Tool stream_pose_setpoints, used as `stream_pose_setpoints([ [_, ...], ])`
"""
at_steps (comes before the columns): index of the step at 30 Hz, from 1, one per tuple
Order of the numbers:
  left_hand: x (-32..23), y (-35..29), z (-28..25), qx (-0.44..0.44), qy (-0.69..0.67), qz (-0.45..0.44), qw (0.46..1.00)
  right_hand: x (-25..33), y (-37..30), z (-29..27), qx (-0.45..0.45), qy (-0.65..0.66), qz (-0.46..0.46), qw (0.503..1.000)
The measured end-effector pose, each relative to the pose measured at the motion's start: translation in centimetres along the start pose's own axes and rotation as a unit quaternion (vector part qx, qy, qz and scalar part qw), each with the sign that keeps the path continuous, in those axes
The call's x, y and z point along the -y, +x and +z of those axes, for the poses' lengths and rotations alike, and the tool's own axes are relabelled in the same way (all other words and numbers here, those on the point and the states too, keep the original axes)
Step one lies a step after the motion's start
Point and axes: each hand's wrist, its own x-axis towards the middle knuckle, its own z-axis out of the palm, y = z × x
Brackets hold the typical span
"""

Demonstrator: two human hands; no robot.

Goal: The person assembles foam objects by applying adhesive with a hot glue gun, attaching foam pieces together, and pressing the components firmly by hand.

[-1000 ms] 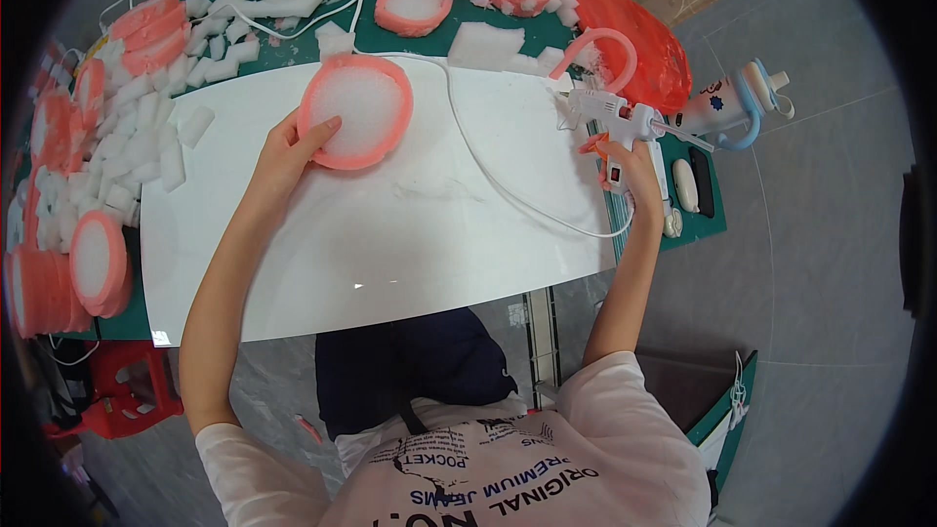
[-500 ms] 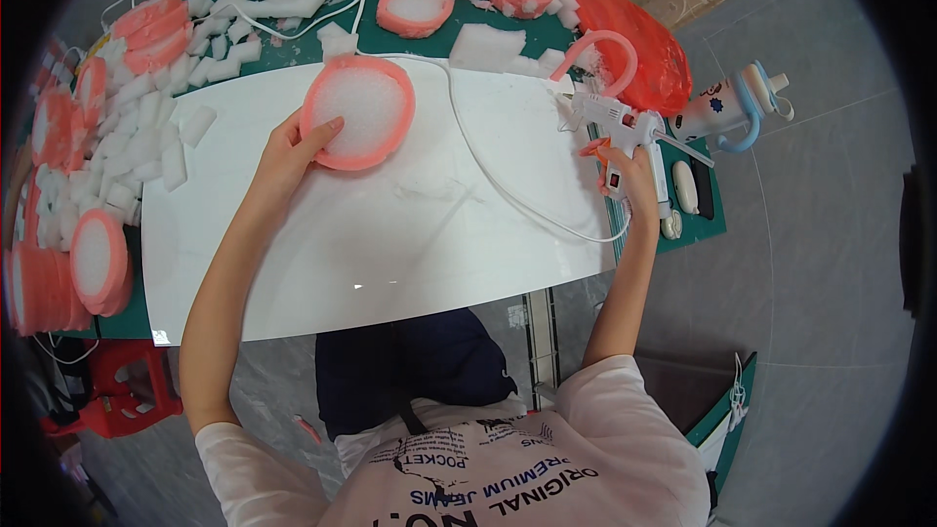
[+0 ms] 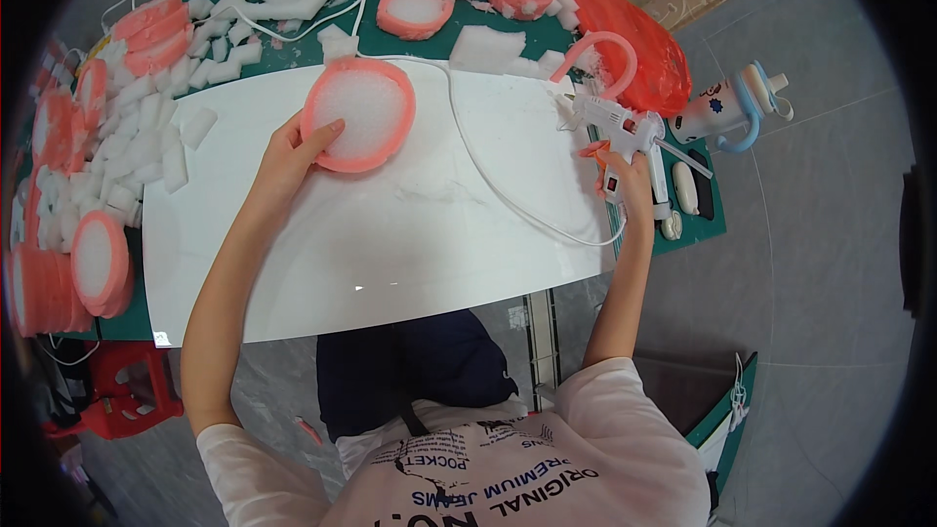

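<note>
Round foam disc (image 3: pixel 359 115), a white face ringed by a thick pink rim, is held over the far left part of a glossy white board (image 3: pixel 390 244); whether it touches the board cannot be told. Compared with a second ago, the disc has hardly moved, while the glue gun (image 3: pixel 617 125) at the board's right end has tipped a little, so the clear glue stick (image 3: pixel 685 159) at its back slants more steeply downward. The left hand (image 3: pixel 293 151) grips the disc by its near left edge, thumb on the white face, fingers hidden beneath. The right hand (image 3: pixel 634 179) is wrapped around the gun's handle, by the orange trigger. Beyond the gun lies a red plastic bag (image 3: pixel 652 51), its contents not clear, and beside that a pale bottle (image 3: pixel 705 115) with a blue handle, its inside hidden. The disc's white face points up; being nearly round, it has no clear long axis. The gun's long axis runs from upper left, where its nozzle points, to lower right.
</note>
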Motion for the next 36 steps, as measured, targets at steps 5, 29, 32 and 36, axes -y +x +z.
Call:
stream_pose_setpoints([
  [5,-0.1,0.0,0.1,0.0,-0.001,0.0,1.0,-0.3,0.0,0.1,-0.002,0.006,-0.011,1.0],
  [29,0.3,0.1,-0.3,0.008,-0.001,0.0,1.0,3.3,-1.1,0.4,-0.084,0.002,-0.066,0.994],
  [32,0.2,0.2,-0.1,0.007,-0.005,0.008,1.0,4.2,-1.2,0.1,-0.111,-0.006,-0.091,0.99],
  [36,0.2,0.2,-0.1,0.009,-0.005,0.008,1.0,5.5,-0.9,-0.1,-0.103,0.004,-0.134,0.986],
])
